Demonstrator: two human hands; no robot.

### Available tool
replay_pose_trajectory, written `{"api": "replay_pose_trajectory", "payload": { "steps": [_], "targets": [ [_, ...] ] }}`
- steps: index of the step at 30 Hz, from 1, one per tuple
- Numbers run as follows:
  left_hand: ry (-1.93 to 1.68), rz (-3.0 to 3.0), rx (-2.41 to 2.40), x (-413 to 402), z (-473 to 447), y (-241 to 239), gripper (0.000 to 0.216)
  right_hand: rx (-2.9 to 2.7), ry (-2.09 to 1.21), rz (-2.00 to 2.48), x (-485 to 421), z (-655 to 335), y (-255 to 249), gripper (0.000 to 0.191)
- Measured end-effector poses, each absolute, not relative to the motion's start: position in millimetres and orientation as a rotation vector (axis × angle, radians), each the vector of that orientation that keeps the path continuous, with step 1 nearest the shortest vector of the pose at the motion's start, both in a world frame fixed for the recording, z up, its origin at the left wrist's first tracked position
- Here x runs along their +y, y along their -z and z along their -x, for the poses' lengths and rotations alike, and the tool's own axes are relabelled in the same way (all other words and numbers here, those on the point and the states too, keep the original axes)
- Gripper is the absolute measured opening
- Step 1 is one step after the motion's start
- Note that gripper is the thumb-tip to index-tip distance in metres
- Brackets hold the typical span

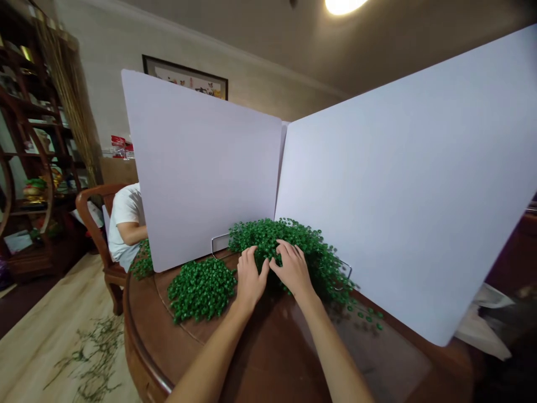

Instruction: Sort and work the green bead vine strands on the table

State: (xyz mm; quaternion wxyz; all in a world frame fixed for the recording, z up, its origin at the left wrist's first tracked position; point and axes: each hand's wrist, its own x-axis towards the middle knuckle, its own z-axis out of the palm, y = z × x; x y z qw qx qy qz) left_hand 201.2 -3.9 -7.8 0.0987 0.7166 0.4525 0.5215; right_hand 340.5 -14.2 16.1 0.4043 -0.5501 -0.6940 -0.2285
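A large heap of small green plastic leaf sprigs [268,232] lies at the back of the round table, against the foot of the white boards. My left hand [250,278] is at the near edge of this heap, its fingers bent and the thumb held apart. Close beside it, my right hand [293,268] reaches in with curved fingers, and a gap shows between thumb and forefinger. The two thumbs nearly meet. I see nothing clearly gripped in either hand. A second, rounded pile of green pieces [202,290] sits just left of my left hand.
Two tall white boards, one on the left [205,168] and one on the right [394,184], stand in a V on wire stands. Behind the left one a person in a white shirt [127,215] sits on a wooden chair. Stems [94,358] litter the floor.
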Motion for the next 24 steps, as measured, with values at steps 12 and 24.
{"api": "replay_pose_trajectory", "payload": {
  "steps": [12, 24],
  "targets": [
    [-1.443, -2.196, 1.239, -4, -201, -3, 0.073, -1.645, 0.193, 1.2, -26, -351, -30, 0.033],
    [-1.65, -1.977, 1.292, -4, -196, -10, 0.03, -1.569, 0.422, 1.341, -22, -348, -22, 0.036]
  ]
}}
